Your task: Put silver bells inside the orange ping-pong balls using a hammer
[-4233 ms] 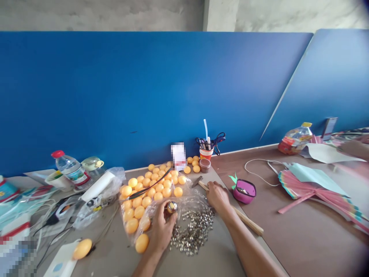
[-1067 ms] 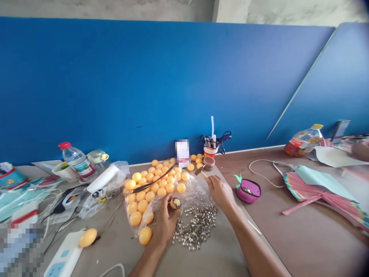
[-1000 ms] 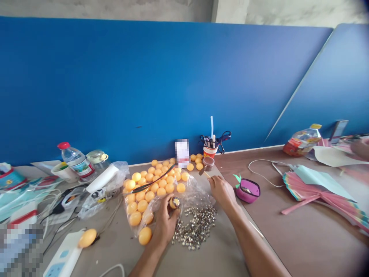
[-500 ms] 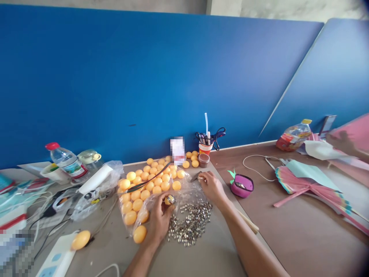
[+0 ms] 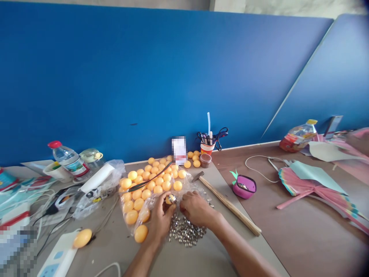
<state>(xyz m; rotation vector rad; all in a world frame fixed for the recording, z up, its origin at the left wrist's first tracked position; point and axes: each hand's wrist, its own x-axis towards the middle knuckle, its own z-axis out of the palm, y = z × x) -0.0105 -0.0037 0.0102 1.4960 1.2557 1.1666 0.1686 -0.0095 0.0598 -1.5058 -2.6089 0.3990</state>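
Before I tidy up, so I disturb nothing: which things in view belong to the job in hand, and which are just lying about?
Likely in the job: shiny-topped ball in the left hand; shiny bits by the right hand; bagged orange balls; wooden-handled tool.

Likely lying about: red-capped bottle; power strip; pink fan.

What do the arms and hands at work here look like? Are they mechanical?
No, they are human. The left hand and right hand wear no gloves. The left forearm and right forearm show no sleeves, watch, bracelet, cables or markings. I can make out no rings, though some fingers are hidden.
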